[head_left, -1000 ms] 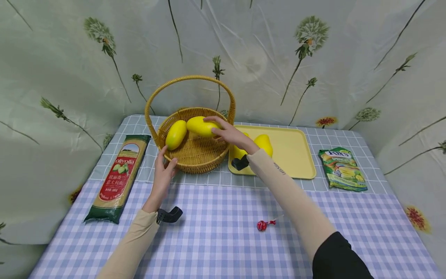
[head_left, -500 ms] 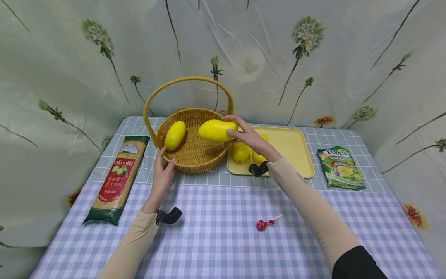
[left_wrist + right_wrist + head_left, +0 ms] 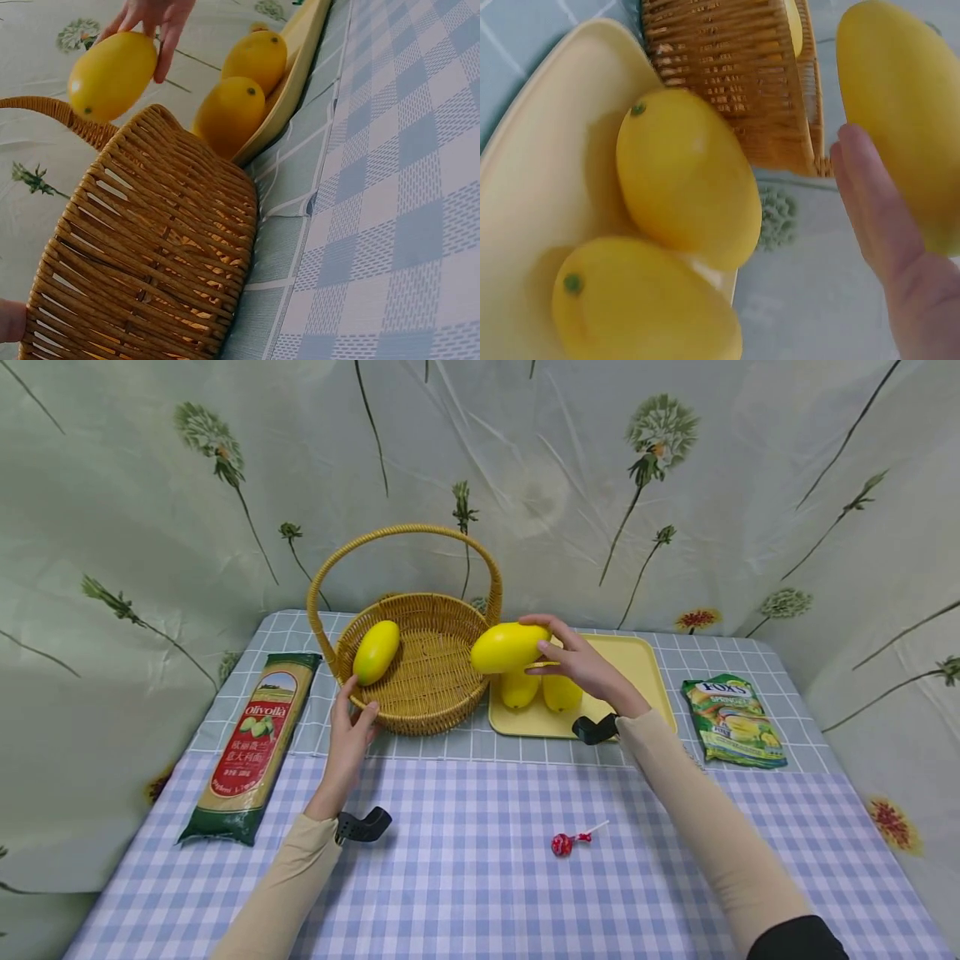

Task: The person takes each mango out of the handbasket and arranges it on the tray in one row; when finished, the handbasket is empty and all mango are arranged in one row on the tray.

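Observation:
With my right hand I grip a yellow mango in the air, by its right end. It hangs between the wicker basket and the pale yellow tray. Two other mangoes, a left one and a right one, lie side by side on the tray; their stem ends show in the right wrist view. Another mango rests inside the basket at its left. My left hand holds the basket's front-left rim; in the left wrist view only a fingertip shows.
A tall handle arches over the basket. At the left lies a pasta packet; a green Fox's candy bag lies right of the tray. A red lollipop sits on the checked cloth in front. A floral curtain hangs behind.
My right hand has lifted the mango from the basket and carried it rightward, past the basket's right rim towards the tray. The left hand has stayed at the rim.

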Available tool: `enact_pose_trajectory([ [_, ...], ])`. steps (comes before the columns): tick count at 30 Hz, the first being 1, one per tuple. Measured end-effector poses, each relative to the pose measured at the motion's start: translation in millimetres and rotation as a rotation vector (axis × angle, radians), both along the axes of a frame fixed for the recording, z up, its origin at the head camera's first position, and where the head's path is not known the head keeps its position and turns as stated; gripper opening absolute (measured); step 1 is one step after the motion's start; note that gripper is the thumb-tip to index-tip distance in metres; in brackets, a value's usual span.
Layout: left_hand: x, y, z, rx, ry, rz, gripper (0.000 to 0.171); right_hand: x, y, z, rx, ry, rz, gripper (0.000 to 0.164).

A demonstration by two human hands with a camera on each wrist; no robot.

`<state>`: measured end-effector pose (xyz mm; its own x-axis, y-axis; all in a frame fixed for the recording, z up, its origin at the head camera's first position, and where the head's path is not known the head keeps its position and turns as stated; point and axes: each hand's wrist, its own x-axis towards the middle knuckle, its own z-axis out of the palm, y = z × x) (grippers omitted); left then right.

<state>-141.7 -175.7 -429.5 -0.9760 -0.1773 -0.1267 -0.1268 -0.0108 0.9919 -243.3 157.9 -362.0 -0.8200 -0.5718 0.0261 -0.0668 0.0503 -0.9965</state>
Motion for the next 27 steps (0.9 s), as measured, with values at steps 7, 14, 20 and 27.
enact_pose_trajectory([
  [7, -0.4, 1, -3.7, -0.003, 0.026, 0.005, 0.06, 2.1, 27, -3.4, 0.05, 0.016, -0.123, 0.036],
  [14, -0.4, 2, -2.5, -0.015, 0.029, 0.007, 0.059, 4.9, 51, -8.7, 0.001, 0.004, -0.179, 0.035],
  [20, -0.7, 2, -0.7, -0.026, 0.016, 0.012, 0.059, 6.0, 64, -9.8, -0.004, 0.008, -0.224, 0.036],
  [27, -1.1, 2, -1.6, -0.038, 0.015, 0.017, 0.058, 10.3, 75, -10.3, -0.051, -0.022, -0.293, 0.027],
])
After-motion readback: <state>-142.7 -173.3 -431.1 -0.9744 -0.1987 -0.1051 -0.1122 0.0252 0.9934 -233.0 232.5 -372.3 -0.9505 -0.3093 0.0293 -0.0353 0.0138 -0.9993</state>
